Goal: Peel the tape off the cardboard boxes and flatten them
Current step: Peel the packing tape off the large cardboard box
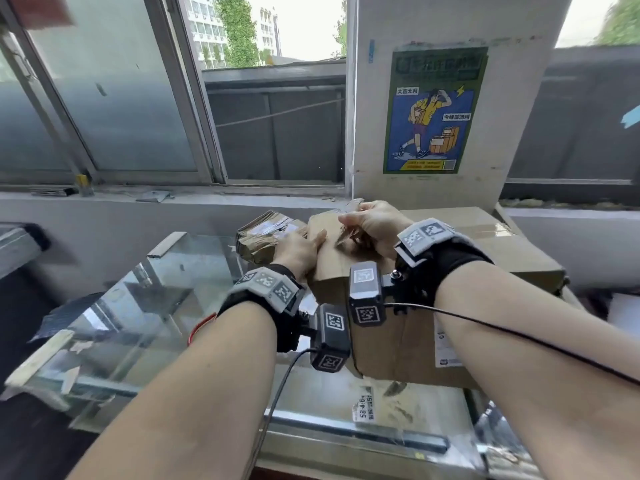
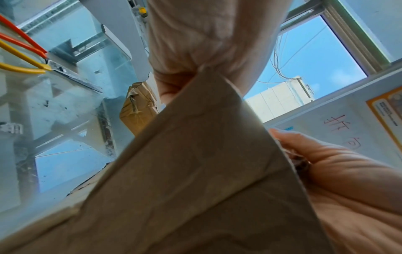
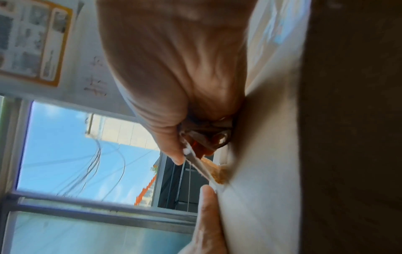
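A brown cardboard box (image 1: 398, 341) stands on the glass table (image 1: 156, 306), right in front of me. My left hand (image 1: 298, 249) grips the box's raised top flap (image 2: 195, 171), thumb lying on its face. My right hand (image 1: 372, 223) is at the flap's far edge and pinches a strip of clear tape (image 1: 353, 204). In the right wrist view the tape (image 3: 202, 165) stretches from the fingertips (image 3: 174, 154) to the cardboard, with torn brown paper stuck to it. The box's lower front carries a white label.
A crumpled taped box (image 1: 266, 237) lies just left of my hands. A large flat carton (image 1: 502, 244) sits behind on the right. Scissors with orange and yellow handles (image 2: 23, 51) lie on the glass. A pillar with a poster (image 1: 433, 112) and the window sill stand behind.
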The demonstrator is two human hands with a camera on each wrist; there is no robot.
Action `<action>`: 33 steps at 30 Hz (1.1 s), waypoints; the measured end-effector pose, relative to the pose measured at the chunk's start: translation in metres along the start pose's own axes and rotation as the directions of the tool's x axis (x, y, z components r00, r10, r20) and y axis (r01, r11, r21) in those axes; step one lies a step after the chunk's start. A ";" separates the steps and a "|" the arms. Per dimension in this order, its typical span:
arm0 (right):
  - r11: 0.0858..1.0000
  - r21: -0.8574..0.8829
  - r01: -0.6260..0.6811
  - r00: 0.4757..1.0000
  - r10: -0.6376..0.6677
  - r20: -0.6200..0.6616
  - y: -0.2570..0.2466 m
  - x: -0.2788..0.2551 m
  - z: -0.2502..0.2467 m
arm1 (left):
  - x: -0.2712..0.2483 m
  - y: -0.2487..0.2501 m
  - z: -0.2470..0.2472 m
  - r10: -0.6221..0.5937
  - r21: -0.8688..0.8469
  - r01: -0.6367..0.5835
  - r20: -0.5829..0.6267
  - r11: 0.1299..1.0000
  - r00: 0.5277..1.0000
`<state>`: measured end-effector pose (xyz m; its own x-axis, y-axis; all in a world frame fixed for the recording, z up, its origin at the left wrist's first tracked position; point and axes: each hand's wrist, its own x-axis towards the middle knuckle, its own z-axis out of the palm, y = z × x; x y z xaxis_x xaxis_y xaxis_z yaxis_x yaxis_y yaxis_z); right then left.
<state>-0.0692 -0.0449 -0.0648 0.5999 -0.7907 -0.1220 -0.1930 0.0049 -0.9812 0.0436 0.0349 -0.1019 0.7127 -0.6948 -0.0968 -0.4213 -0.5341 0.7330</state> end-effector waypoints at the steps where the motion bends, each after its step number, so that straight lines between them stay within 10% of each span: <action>1: 0.999 0.047 -0.009 1.000 0.009 -0.004 0.000 -0.002 -0.002 | -0.001 0.000 0.001 0.010 0.001 -0.010 -0.001 1.000 1.000; 19: 0.834 0.537 -0.127 0.980 0.189 -0.063 -0.002 -0.020 -0.028 | 0.001 -0.007 0.000 0.125 0.140 -0.112 -0.088 0.984 0.988; 23: 0.897 0.431 -0.098 0.980 0.162 -0.114 -0.003 -0.014 -0.024 | -0.006 0.013 -0.006 0.293 0.391 -0.208 -0.172 0.897 0.941; 29: 0.939 0.312 -0.146 0.986 0.164 -0.030 -0.003 -0.011 -0.030 | -0.022 0.040 0.000 0.331 0.354 -0.382 0.197 0.854 0.923; 33: 0.991 -0.125 -0.051 0.983 0.028 -0.179 -0.003 -0.009 -0.027 | -0.029 0.052 -0.003 0.296 0.409 -0.388 0.272 0.826 0.916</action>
<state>-0.0951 -0.0542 -0.0567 0.4453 -0.8873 -0.1204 -0.3186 -0.0314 -0.9474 0.0027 0.0286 -0.0588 0.3754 -0.9252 -0.0549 -0.8538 -0.3683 0.3679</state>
